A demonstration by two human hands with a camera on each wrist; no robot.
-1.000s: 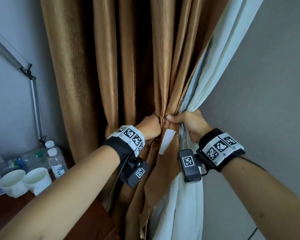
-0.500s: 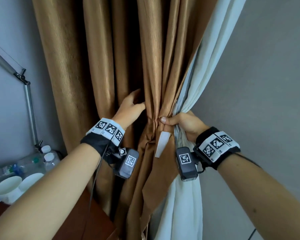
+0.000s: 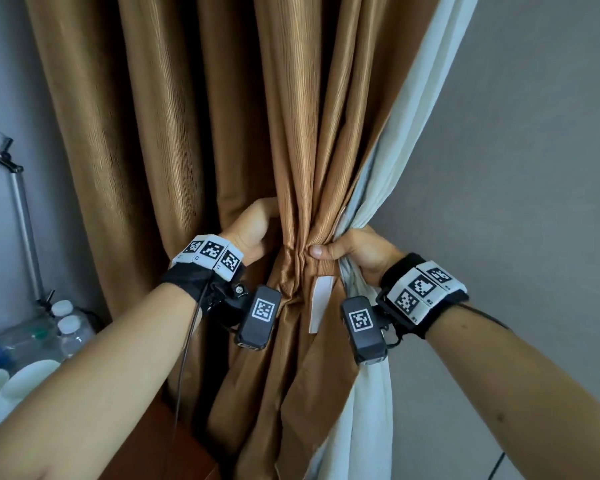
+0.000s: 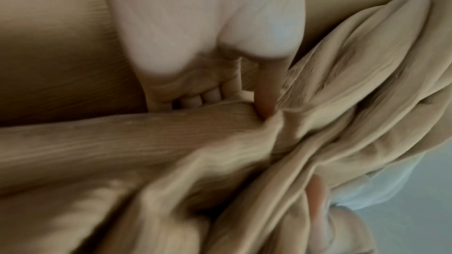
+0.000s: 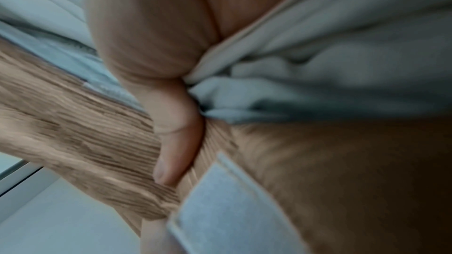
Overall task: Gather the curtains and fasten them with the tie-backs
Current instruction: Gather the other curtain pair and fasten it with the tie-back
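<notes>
Two bottles (image 3: 70,329) with white caps stand at far left on the counter (image 3: 142,455), with two white cups (image 3: 13,384) in front of them, partly cut off by the frame edge. A metal lamp arm (image 3: 23,223) rises beside the grey wall behind them. Next over, the brown curtain (image 3: 194,133) hangs in deep folds, its left part loose, its right folds pulled in to a bunch at mid-height. Left hand (image 3: 248,230) sits on the left side of that bunch, fingers curled behind a fold and thumb up front; wrist view shows the fingers (image 4: 195,100) tucked under a ridge of brown cloth, so its grip is closed on the brown curtain. Black strap with printed marker squares and a small camera box on the wrist. Just right of the bunch, a white fabric tab (image 3: 321,303) hangs down off the brown cloth; cannot tell if it belongs to a tie-back. Right hand (image 3: 355,252) clamps the gathered waist from the right, thumb (image 5: 177,142) pressed flat across the brown pleats, fingers wrapped round behind, holding the brown curtain together with the white curtain (image 3: 426,109). White curtain runs from upper right down into that grip, then falls loose below. Plain grey wall (image 3: 534,168) at far right. Both wrist views are blurred.
</notes>
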